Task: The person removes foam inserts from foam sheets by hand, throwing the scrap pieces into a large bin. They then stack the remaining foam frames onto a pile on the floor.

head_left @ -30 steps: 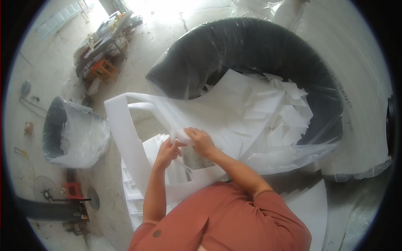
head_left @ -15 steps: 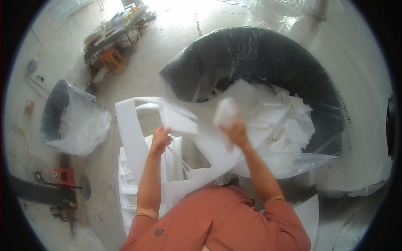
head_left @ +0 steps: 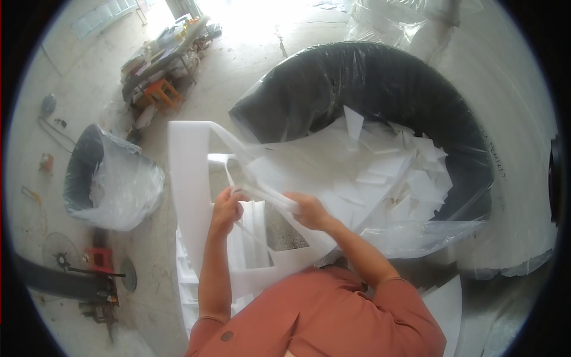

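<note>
A large white foam sheet (head_left: pixel 189 178) with cut-out openings hangs in front of me. My left hand (head_left: pixel 226 209) is closed on a thin strip of it, beside one opening. On the right, my right hand (head_left: pixel 306 211) grips another narrow band of the same sheet, its fingers wrapped around it. Beyond the right hand, loose white foam pieces (head_left: pixel 380 160) lie heaped in a big dark plastic-lined container (head_left: pixel 369 71). One pointed foam piece (head_left: pixel 354 122) shows upright at the top of the heap; I cannot tell whether it touches the others.
Below the sheet at left stand stacked white foam parts (head_left: pixel 185 268). A smaller plastic-lined bin (head_left: pixel 128 190) is on the floor at left, near a fan (head_left: pixel 58 251) and a red stool (head_left: pixel 98 259). Farther back are a cluttered table (head_left: pixel 160 59) and an orange stool (head_left: pixel 163 94).
My right hand has come back from the heap to the sheet and taken hold of it. The white piece it held is out of the hand. My left hand keeps its grip.
</note>
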Motion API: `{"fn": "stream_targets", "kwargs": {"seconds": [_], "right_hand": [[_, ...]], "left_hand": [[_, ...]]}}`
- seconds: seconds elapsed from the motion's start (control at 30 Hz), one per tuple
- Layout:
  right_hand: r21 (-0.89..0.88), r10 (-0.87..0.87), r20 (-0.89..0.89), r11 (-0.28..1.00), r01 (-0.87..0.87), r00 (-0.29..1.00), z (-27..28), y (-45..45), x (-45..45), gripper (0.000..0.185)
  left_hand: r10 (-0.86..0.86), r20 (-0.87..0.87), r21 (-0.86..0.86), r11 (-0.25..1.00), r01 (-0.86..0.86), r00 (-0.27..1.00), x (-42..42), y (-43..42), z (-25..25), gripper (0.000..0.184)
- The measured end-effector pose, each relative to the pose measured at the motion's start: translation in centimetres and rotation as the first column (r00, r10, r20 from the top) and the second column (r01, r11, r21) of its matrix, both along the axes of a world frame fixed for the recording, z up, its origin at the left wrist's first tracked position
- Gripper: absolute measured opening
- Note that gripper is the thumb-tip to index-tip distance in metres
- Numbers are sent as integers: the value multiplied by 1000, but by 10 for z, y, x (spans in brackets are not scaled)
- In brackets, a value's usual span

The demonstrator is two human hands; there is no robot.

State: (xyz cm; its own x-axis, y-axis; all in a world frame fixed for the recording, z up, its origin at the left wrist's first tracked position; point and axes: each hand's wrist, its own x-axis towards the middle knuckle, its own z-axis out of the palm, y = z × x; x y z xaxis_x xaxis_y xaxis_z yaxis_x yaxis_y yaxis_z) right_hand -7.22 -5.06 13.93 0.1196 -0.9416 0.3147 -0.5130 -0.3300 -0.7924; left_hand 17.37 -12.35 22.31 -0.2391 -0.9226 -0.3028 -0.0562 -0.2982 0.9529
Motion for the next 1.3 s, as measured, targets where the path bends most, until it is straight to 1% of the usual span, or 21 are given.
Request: {"fn": "stream_targets", "kwargs": {"seconds": [0.03,0.17,0.2,0.27,0.3,0.37,0.4,0.5,0.53,0.6,0.7,0.77,0.83,0.87,0.97,1.07,1.1,1.17,1.2,1.27,1.3], "right_hand": [[20,71,65,997,-73,995,-1,8,-18,48],[476,-103,256,879,-33,961,25,26,-92,37],[443,-272,501,896,27,822,18,24,-110,37],[373,-384,880,923,94,281,-5,17,-154,40],[318,-313,948,941,118,-65,-23,14,-180,43],[481,-422,873,828,286,-246,-117,3,-226,47],[730,-848,501,522,441,174,-168,3,-237,49],[525,-738,-141,510,681,660,-169,54,-231,59],[597,-805,137,532,600,577,-167,60,-235,65],[658,-770,600,629,414,216,-167,74,-235,78],[871,-708,476,298,391,-521,-152,91,-226,91],[913,-868,353,237,333,-350,-193,100,-180,91],[836,-801,547,540,100,-244,-184,95,-113,77],[632,-624,709,769,-97,-329,-142,95,-75,69],[501,-492,753,859,-104,-436,-105,65,-53,54],[377,-411,820,911,-165,-398,-84,35,-79,48],[284,-331,844,943,-172,-422,-77,33,-82,47],[91,-162,871,981,-170,-464,-61,30,-88,46],[124,-188,874,978,-168,-449,-59,35,-87,49],[270,-305,847,952,-142,-436,-68,43,-79,49],[344,-365,826,930,-130,-430,-74,48,-73,49]], "left_hand": [[64,-50,-8,998,-65,997,5,-1,-3,31],[50,-123,-40,998,-55,991,14,3,3,31],[51,-129,-36,998,-56,990,14,3,8,31],[45,-142,-20,999,-48,989,10,5,14,30],[41,-136,-34,998,-46,990,9,7,15,30],[19,-133,-62,998,-28,991,8,5,16,30],[0,-128,-72,997,-9,992,6,7,20,31],[10,-91,-66,998,-16,996,7,9,27,31],[0,-101,-87,996,-9,995,7,11,28,33],[-4,-144,-102,995,-11,990,8,12,35,31],[41,-226,-131,989,-73,973,7,11,48,32],[102,-296,-147,977,-151,950,9,8,61,33],[51,-341,-207,970,-128,939,23,6,73,38],[29,-393,-201,973,-116,919,31,6,79,39],[2,-524,-198,972,-124,852,68,-1,82,43],[-4,-531,-223,965,-135,847,115,-12,67,44],[121,-291,-225,955,-191,949,123,-13,52,45],[349,219,-268,920,-287,911,129,-19,25,46],[522,646,-491,843,-221,557,112,-14,14,53],[776,564,-825,541,160,284,78,7,-8,61],[653,585,-782,612,120,480,48,25,-3,66]]}}
